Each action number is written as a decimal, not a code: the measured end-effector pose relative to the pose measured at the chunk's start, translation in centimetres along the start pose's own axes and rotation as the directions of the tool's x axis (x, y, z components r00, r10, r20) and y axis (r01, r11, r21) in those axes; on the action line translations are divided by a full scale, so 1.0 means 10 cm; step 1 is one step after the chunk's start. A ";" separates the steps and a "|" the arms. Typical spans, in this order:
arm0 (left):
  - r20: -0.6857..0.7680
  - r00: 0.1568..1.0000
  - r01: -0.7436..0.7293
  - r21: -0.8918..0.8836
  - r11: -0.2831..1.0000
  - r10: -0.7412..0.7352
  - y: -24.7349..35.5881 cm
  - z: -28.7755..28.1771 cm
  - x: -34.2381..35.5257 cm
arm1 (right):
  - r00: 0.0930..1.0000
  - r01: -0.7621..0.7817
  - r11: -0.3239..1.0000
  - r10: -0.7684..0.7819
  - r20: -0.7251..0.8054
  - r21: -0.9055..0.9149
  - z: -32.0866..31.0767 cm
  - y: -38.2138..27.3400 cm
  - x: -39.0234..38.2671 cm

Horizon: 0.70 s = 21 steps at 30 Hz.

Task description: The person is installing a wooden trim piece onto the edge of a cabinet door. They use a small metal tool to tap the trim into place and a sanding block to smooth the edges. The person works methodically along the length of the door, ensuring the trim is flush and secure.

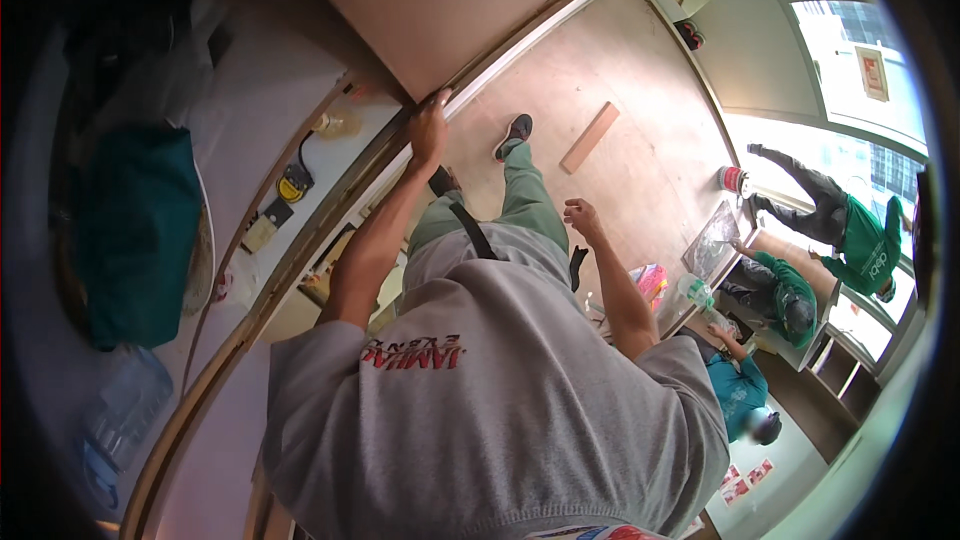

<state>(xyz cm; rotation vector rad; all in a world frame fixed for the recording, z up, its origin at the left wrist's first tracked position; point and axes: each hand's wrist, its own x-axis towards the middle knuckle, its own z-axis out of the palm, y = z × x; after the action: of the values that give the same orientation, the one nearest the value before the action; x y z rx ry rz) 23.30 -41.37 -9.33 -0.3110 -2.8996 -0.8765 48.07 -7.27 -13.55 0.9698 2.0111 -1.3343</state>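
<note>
Nearest my camera is the wearer's grey shirt [520, 390], which fills the lower middle of my view. The panel [470, 10] is at the upper middle, its near corner at my left hand [429, 130]. A dark edge bounds the panel on its right, with a pale strip [540, 35] alongside. A brown rail [335, 208] runs from the same corner toward the lower left. To the right of these edges, I have floor ahead of the shoe [514, 136], with a plank [590, 138] lying on it.

The floor [660, 90] is pale and smooth, and it reaches the far wall. A red-and-white bucket [733, 180] stands near the window side, where three people in green tops work. At left, beyond the rail, I note a tape measure [293, 183].

The panel's visible edge points from the left hand toward the upper right; I take this as its long axis. My left fingers bend at the corner, touching it; I cannot tell whether they grip. My right hand [582, 220] hangs well apart from the panel, fingers loosely curled, slightly spread.
</note>
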 end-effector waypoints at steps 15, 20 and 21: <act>0.034 0.999 0.015 -0.096 0.995 -0.012 0.08 -0.13 0.01 | 0.996 0.042 0.999 -0.040 0.079 -0.027 0.03 -0.35 0.10; 0.071 0.997 0.021 -0.021 1.000 -0.019 -0.31 -0.48 -0.43 | 0.998 0.033 0.999 -0.031 0.056 -0.024 0.07 -0.27 0.10; 0.071 0.997 0.041 -0.002 0.999 -0.041 -0.26 -0.41 -0.40 | 0.999 0.026 0.999 -0.024 0.045 -0.031 0.08 -0.24 0.12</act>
<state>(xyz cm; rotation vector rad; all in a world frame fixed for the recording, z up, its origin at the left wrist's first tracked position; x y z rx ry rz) 26.78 -46.45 -7.97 -0.2898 -2.9795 -0.8950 45.51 -8.30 -13.42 0.8955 2.0106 -1.3224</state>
